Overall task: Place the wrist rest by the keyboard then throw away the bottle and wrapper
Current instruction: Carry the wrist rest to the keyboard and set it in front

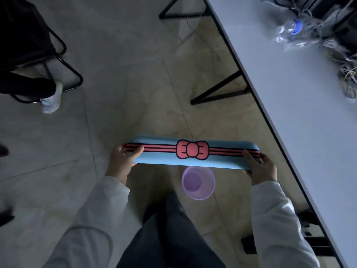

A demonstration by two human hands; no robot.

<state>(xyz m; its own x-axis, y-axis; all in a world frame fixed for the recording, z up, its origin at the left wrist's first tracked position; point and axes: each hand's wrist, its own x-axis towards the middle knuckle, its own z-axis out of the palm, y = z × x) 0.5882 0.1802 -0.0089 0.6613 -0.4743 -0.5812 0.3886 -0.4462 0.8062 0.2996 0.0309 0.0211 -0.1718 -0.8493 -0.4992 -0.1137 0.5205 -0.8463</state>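
Note:
A long light-blue wrist rest [164, 158] with red and black stripes and a pink bow is held level above the floor. My left hand [125, 162] grips its left end and my right hand [259, 169] grips its right end. A clear plastic bottle [289, 30] with a blue cap lies on the white table [309, 117] at the upper right, with a crumpled clear wrapper [293, 44] just in front of it. No keyboard shows in the head view.
A purple translucent bin [198, 183] stands on the floor just below the wrist rest, by my legs. Tangled cables [345, 74] lie on the table's far right. A black chair frame [63, 64] and another person's shoe [52, 99] are at left.

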